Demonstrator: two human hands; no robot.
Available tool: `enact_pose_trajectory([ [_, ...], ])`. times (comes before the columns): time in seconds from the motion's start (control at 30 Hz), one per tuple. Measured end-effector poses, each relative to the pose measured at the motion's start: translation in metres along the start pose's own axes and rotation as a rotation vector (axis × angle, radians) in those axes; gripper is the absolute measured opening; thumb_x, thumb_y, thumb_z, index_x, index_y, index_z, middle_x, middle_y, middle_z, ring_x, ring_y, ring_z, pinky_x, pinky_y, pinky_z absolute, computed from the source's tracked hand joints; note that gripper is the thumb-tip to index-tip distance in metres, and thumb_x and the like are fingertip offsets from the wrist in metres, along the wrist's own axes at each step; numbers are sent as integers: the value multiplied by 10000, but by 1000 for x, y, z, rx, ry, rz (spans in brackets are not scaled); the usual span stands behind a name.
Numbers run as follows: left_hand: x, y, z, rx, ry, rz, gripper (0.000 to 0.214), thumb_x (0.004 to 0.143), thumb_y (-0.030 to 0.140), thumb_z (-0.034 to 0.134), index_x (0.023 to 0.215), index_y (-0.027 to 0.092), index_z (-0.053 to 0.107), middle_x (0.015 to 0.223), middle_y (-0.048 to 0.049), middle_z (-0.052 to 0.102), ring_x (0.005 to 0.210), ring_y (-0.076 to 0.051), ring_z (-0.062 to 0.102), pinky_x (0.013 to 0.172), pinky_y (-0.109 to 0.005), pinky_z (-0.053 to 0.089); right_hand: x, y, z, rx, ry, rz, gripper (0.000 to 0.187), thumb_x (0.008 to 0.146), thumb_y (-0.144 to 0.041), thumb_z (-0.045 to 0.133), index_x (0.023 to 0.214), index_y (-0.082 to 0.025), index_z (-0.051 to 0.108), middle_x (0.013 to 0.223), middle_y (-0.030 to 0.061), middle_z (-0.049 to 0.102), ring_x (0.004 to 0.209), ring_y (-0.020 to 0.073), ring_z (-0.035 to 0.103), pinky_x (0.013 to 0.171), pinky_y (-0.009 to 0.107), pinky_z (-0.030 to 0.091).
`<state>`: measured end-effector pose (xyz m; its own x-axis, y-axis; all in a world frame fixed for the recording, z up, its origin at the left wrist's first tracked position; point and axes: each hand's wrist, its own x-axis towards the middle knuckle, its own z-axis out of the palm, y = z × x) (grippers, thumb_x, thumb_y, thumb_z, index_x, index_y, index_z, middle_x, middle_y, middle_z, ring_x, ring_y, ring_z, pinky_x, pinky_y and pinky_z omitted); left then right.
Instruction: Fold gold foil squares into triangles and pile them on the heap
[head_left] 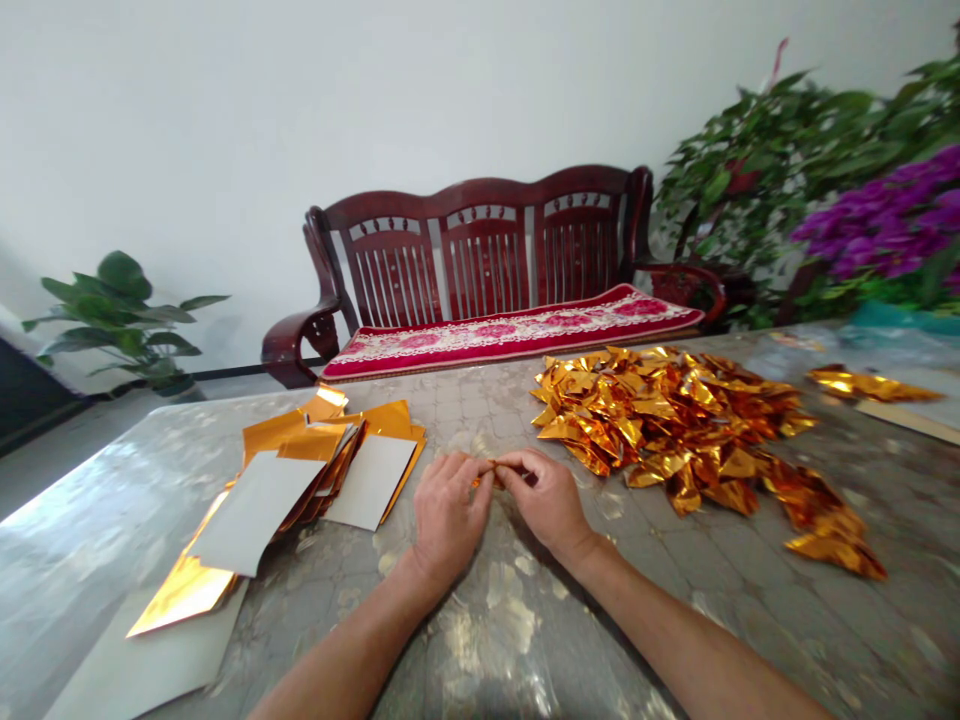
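Note:
My left hand (452,505) and my right hand (546,497) meet above the middle of the table, their fingertips pinched together. Between them they grip a small piece of gold foil paper (495,472), mostly hidden by the fingers. Left of my hands lies a loose stack of gold foil sheets (281,437), some with their pale backs facing up. To the right is a big heap of folded gold foil pieces (667,410), with a few trailing toward the front right.
The table (480,640) has a clear patterned cover. At its right edge are a clear plastic bag (795,350) and another gold foil piece (874,384). Behind stands a dark red wooden bench (480,260). Potted plants (124,320) and purple flowers (892,225) flank it.

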<state>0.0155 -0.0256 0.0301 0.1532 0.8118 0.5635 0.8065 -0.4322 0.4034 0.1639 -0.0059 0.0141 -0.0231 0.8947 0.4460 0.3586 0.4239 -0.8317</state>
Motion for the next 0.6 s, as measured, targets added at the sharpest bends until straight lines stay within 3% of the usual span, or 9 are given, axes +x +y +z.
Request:
enact_pose_trajectory([
  [0.3,1,-1,6,-161,20,-106,148,903,250,555,803,226,662,806,-31,662,821,-192,582,778,-297,396,0,-5,-1,-73,22,-31,144,846,-204,588,855,-225,730,846,35,735,803,191,682,728,283,516],
  [0.43,0,-1,7,-199,56,-174,90,895,290,576,883,223,636,815,-21,665,808,-187,591,779,-297,406,0,-6,-1,-111,21,-47,149,846,-193,579,856,-225,724,854,36,731,822,195,679,730,285,503],
  [0.6,1,-2,4,-149,25,-123,110,915,310,568,876,223,624,843,-21,665,818,-180,582,783,-291,403,-2,-6,-1,-203,4,-97,140,849,-192,562,828,-233,695,830,27,711,812,191,660,735,286,480],
])
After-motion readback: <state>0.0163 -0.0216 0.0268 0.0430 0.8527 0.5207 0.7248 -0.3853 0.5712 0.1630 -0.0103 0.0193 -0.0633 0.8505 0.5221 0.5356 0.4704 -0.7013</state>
